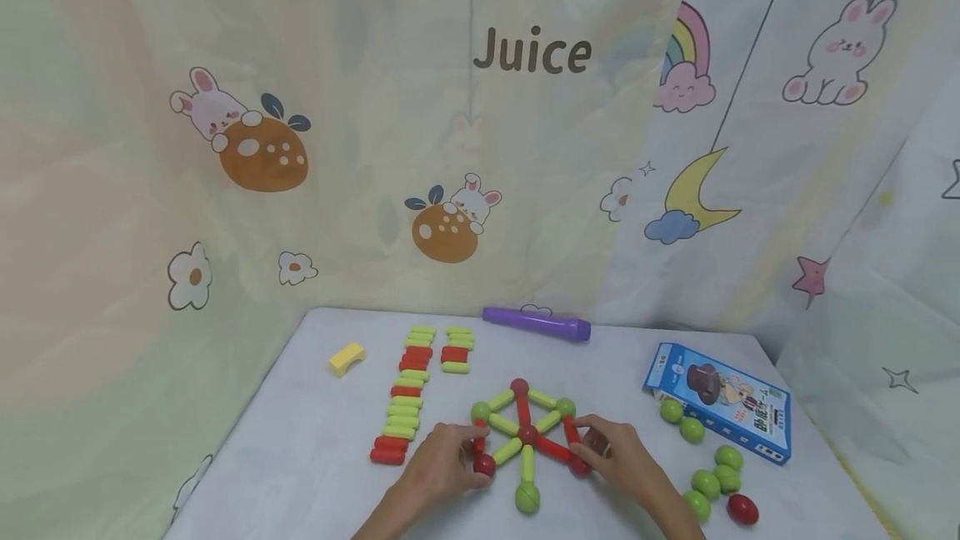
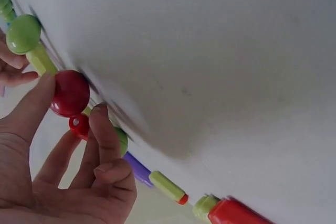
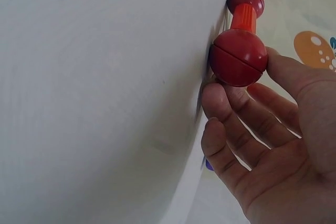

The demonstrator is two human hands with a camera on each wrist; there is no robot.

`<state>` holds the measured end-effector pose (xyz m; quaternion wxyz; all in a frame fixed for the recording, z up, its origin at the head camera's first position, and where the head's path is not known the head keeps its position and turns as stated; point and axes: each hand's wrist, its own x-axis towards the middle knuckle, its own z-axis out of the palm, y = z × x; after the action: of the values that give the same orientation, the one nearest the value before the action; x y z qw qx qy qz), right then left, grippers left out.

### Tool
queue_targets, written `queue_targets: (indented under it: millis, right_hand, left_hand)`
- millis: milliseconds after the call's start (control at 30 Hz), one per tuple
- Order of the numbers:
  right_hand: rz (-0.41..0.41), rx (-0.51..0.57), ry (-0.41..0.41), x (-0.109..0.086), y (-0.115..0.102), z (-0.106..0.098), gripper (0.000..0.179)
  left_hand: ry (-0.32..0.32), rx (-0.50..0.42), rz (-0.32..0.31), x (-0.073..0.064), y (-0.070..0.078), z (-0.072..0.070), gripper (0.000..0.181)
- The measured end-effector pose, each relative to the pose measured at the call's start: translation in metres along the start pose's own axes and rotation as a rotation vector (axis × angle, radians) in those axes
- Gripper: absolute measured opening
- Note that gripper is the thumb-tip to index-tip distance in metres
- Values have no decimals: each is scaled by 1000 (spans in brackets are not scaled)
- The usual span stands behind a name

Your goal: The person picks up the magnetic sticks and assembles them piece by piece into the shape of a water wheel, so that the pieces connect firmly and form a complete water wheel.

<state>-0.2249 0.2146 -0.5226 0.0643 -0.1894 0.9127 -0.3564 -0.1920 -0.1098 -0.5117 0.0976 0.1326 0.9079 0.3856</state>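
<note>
A flat wheel of red and yellow-green rods joins red and green balls around a red centre ball. At its left side my left hand holds a dark red ball with thumb and index finger. Other fingers lie by a short red rod, whose end with a shiny dot shows beside that ball. On the right side, the thumb and fingers of my right hand hold another red ball. A red rim rod runs from there up to a green ball.
Loose red and yellow-green rods lie in two columns to the left, near a yellow arch block. A purple tube lies at the back. On the right are a blue box, several green balls and a red ball.
</note>
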Motion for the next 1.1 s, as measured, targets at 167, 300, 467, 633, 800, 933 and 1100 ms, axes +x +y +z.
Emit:
queue_targets:
  millis: [167,300,467,633,800,933,1100]
  right_hand:
    - [-8,3,-1,-1,1,-1,40]
    - [8,2,-1,-1,1,0,40]
    - [19,13,-8,-2,-2,-1,41]
    - [63,6,6,-5,-5,-5,37]
    - [43,-42,99,-1,-9,-7,27]
    - [-71,-137,64,8,-17,-3,29]
    - [-135,-244,48,20,-30,5,35]
  left_hand:
    - [-51,129,5,4,2,3,51]
    - [-102,224,33,7,4,5,34]
    - [-94,217,5,6,5,6,49]
    - [8,181,-10,10,1,7,66]
    - [148,95,40,23,-8,0,74]
    - [220,-22,54,38,-16,-21,69]
    - [322,-11,0,59,-22,-42,48]
